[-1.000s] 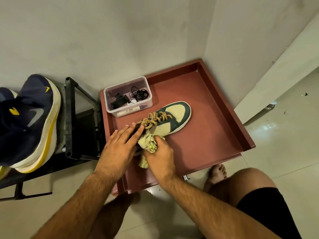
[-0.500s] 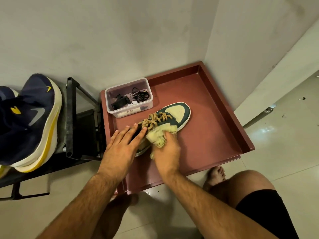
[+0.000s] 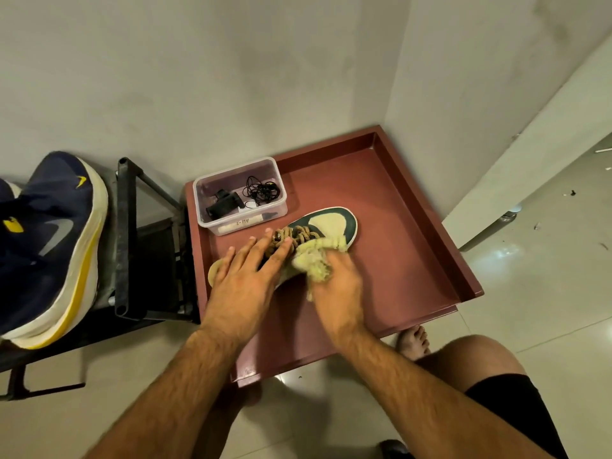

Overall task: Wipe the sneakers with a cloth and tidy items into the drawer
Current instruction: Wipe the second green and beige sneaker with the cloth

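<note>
A low dark-green and cream sneaker with tan rope laces (image 3: pixel 326 226) lies in a shallow reddish-brown drawer (image 3: pixel 414 240), toe pointing away toward the right, just in front of a clear plastic tub (image 3: pixel 240 195). Only its toe and part of the lacing show plainly — the heel end is covered by the left hand (image 3: pixel 246 276), which lies flat on it with straight, spread fingers. A pale rounded edge peeks out at that hand's left; it may be the heel, though that is hard to make out.

The right hand (image 3: pixel 337 286) presses a crumpled pale yellow-green cloth (image 3: pixel 314 256) against the near side of the shoe. The cloth is blurred and the fingers disappear into it, so they seem curled round the wad, with a frayed end hanging below the palm.

Inside the tub sit a black adapter-like block, a tangle of thin black cable and a white labelled piece whose lettering cannot be read.

Left of the drawer stands a black metal rack (image 3: pixel 127 240) bearing a navy running shoe with a thick white and yellow sole (image 3: pixel 56 246), cut off by the frame edge. A bare foot (image 3: pixel 412 341) shows on the glossy floor tiles under the drawer's front edge.
</note>
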